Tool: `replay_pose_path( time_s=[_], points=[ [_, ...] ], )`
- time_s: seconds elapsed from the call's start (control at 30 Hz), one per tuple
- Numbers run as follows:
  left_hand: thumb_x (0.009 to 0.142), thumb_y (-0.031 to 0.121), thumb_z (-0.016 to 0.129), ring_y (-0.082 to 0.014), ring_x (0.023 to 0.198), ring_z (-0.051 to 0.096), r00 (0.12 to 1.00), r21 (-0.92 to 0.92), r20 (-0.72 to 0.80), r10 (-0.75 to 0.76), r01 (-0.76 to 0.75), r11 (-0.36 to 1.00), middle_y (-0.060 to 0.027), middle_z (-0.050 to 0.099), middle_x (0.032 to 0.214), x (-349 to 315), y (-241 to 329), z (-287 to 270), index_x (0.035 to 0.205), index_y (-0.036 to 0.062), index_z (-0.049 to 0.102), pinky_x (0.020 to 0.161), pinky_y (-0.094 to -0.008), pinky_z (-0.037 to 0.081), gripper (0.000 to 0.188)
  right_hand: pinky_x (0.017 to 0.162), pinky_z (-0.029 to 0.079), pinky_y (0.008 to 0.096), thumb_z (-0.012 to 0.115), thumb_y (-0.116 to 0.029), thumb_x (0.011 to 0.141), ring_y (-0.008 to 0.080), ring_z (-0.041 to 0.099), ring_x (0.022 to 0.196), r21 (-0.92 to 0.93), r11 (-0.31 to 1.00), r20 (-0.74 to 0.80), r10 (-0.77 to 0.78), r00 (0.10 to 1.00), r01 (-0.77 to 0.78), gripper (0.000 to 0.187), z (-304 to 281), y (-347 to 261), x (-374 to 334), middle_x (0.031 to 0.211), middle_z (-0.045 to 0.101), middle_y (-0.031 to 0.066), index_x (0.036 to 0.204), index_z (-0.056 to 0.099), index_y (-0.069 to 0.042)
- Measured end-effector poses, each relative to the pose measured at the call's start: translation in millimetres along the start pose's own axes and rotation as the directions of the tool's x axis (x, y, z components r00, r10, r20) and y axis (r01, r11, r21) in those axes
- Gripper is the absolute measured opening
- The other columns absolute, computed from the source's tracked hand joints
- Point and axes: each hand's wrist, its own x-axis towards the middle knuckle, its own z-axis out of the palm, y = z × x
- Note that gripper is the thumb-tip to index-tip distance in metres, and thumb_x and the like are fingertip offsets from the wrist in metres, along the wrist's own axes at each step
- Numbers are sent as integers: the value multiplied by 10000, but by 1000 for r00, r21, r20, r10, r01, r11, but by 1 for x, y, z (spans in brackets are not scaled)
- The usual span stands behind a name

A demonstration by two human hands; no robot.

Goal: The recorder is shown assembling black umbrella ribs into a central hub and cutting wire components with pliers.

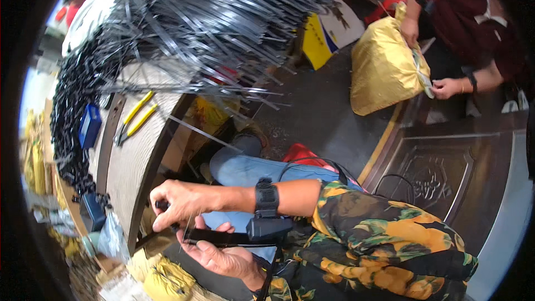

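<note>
The right hand, palm downward, closes its fingers around a small black piece, one end of which pokes out of the grip. The left hand is turned palm up just below, its fingers curled about a dark strip; whether strip and piece are joined is hidden by the fingers. Both are held beyond the near edge of the desk, off its surface.

The work on this one piece looks unfinished, I would judge, since both hands are engaged on it. A big heap of long dark strips lies across the desk (finished or waiting, I cannot tell), with a mass of black end pieces at its left. Yellow-handled pliers lie there unused, near a blue box. Well apart, a co-worker has both hands at a golden sack.
</note>
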Motion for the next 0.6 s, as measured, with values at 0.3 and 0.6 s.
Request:
replay_pose_path(
  time_s=[0.3, 0.6],
  points=[
    [889, 309, 524, -170, 652, 573, 998, -9, 40, -45, 45, 999, -171, 540, 1156, 0, -1, 2, 1269, 50, 354, 571, -253, 469, 490, 442, 442, 242, 716, -218, 700, 92, 518, 577, -7, 998, -8, 56, 998, -56, 306, -9, 0, -7, 663, 517, 31, 731, 505, 0],
    [907, 253, 467, -186, 719, 578, 997, -104, 77, 20, -12, 994, -159, 553, 1096, 12, -2, 10, 1279, 33, 361, 579, -241, 467, 445, 529, 423, 272, 744, -281, 670, 106, 517, 619, -144, 989, 2, -11, 1000, 11, 335, -14, -6, 7, 666, 559, 34, 729, 563, -5]
  ],
)
